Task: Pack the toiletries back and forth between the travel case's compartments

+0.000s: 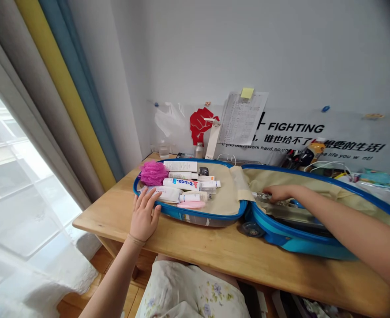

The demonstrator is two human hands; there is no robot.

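A blue suitcase point(215, 217) lies unfolded on the wooden table. Its left half holds a pink bath puff point(153, 173), a white box point(180, 166), a toothpaste tube point(181, 183), a white packet point(167, 194), a pink oblong item point(191, 205) and several other tubes. My left hand point(145, 214) rests with fingers spread on the near left rim, fingertips touching the white packet's edge. Inside the right half, my right hand point(277, 193) has its fingers closed at a clear bottle point(263, 196); the fingertips are partly hidden.
Behind the suitcase stand a small bottle point(199, 150), a white lamp point(212, 140) and a pen holder with an orange-capped bottle point(315, 152). Papers point(243, 118) hang on the wall. Curtains point(65, 88) hang at the left. The table's front edge point(195, 260) is near my lap.
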